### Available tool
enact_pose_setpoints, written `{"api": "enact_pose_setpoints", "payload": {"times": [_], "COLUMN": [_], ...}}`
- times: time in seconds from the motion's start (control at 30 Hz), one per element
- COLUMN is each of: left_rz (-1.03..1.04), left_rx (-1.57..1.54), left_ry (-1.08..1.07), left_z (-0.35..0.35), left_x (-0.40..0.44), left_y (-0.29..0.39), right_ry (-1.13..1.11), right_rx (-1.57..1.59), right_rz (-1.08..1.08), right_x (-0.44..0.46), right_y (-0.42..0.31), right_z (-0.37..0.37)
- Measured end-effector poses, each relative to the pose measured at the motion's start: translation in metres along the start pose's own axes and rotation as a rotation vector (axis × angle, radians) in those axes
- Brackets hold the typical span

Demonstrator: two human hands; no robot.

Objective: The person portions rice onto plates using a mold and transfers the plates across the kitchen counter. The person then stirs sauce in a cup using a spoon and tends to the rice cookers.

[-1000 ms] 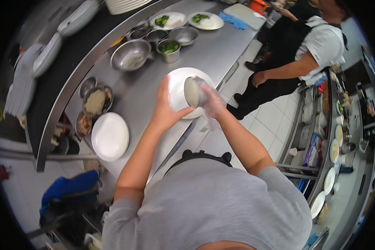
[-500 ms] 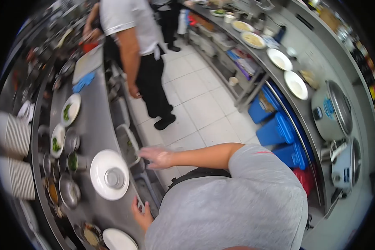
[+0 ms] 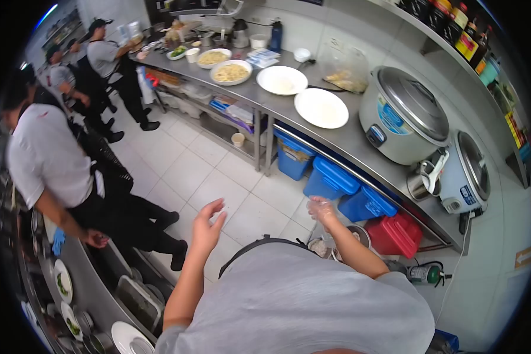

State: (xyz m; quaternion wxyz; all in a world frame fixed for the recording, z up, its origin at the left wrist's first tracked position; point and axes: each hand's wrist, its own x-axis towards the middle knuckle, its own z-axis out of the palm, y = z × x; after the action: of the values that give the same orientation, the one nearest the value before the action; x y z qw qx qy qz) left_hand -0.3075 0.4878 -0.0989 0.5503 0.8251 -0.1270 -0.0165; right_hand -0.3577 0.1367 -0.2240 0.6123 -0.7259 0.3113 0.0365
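Observation:
My left hand [image 3: 208,223] is bare and raised in front of my body, fingers apart, with nothing in it. My right hand [image 3: 323,210] wears a clear plastic glove and hangs over the floor near the blue lidded bins [image 3: 329,177]. Its fingers look loosely spread and I see nothing held. Beyond it on the steel counter lie two white oval plates, a nearer one [image 3: 321,108] and a farther one [image 3: 282,80]. A large rice cooker [image 3: 404,115] stands to their right, lid on. Neither hand touches the counter.
At left, a co-worker [image 3: 53,159] stands by the other counter, which holds a white plate [image 3: 130,339]; several people work farther back. A red bin [image 3: 393,235] sits under the right counter. A second cooker [image 3: 467,174] and a plate of noodles [image 3: 230,72] stand on top.
My view has swung right, from the left counter toward the right counter. My hands have left the counter's edge area and are now apart in front of me, over the floor.

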Motion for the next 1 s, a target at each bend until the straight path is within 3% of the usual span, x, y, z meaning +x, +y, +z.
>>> {"api": "enact_pose_setpoints", "payload": {"times": [0.17,0.27,0.37,0.5,0.53,0.77,0.87,1.0], "left_rz": [0.159,0.225,0.231,0.207,0.117,0.372,0.346,0.283], "left_rx": [0.030,0.115,0.084,0.011,-0.059,-0.083,-0.051,-0.058], "left_ry": [-0.449,-0.518,-0.475,-0.392,-0.392,-0.216,-0.171,-0.109], "left_z": [0.082,0.099,0.107,0.120,0.127,0.217,0.260,0.321], "left_x": [0.087,0.147,0.232,0.382,0.424,0.733,0.861,1.003], "left_y": [0.032,0.019,-0.010,-0.032,-0.036,-0.033,-0.025,-0.051], "right_ry": [0.096,0.078,0.012,0.091,0.122,0.324,0.425,0.549], "right_rx": [0.214,0.401,0.536,0.543,0.548,0.555,0.431,0.484], "right_rz": [0.104,0.093,0.143,0.099,0.093,0.072,0.002,0.097], "right_x": [0.011,0.029,0.057,0.121,0.140,0.259,0.294,0.319], "right_y": [-0.015,-0.013,-0.045,-0.120,-0.138,-0.279,-0.313,-0.341], "right_z": [-0.044,-0.047,-0.044,-0.041,-0.041,-0.033,-0.033,-0.030]}}
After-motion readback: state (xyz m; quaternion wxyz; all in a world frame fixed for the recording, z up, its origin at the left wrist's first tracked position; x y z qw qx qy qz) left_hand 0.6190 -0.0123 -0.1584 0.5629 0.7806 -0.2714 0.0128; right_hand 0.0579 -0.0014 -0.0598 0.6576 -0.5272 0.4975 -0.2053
